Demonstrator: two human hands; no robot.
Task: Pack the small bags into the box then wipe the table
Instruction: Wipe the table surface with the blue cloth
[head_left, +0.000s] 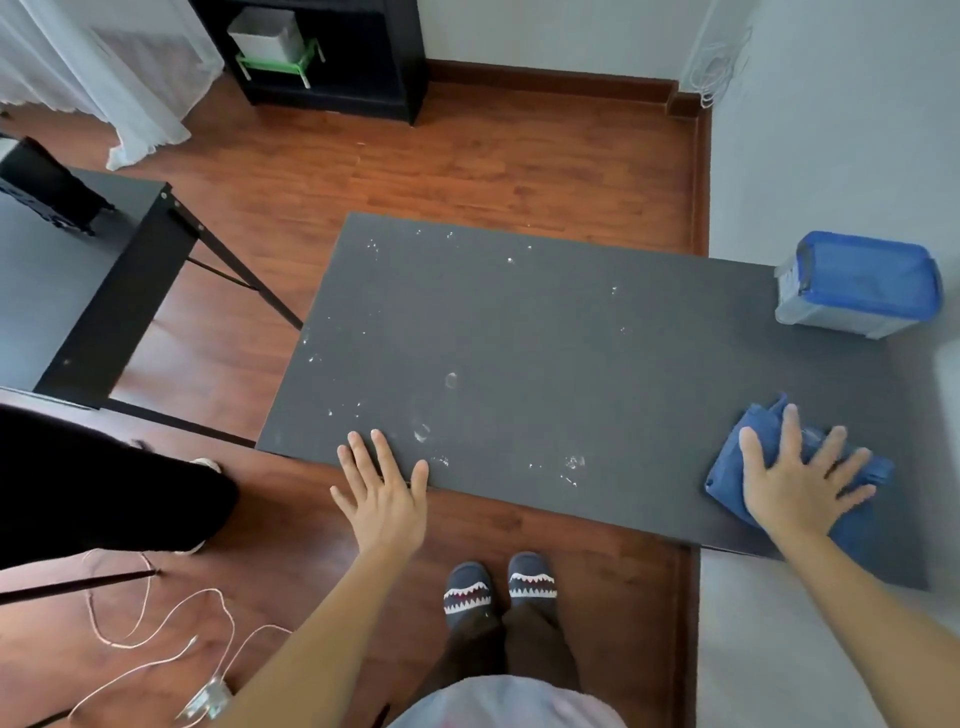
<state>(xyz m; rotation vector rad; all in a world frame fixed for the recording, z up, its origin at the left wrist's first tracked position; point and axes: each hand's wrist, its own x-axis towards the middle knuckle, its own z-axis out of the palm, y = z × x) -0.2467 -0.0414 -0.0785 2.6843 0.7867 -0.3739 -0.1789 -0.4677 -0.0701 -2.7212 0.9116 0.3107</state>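
A dark grey table (519, 338) fills the middle of the head view, speckled with whitish smudges and droplets. At its far right corner stands a clear plastic box (852, 291) with a blue lid, closed. No small bags are visible. A blue cloth (748, 452) lies crumpled near the table's front right edge. My right hand (800, 483) presses flat on that cloth, fingers spread. My left hand (382, 483) rests flat on the table's front left edge, fingers apart, holding nothing.
A second dark table (78, 291) stands to the left with a black object on it. Another person's dark-clad leg (104, 488) is at the left. Thin cables (156, 639) trail on the wooden floor. A black shelf (332, 57) stands at the back wall.
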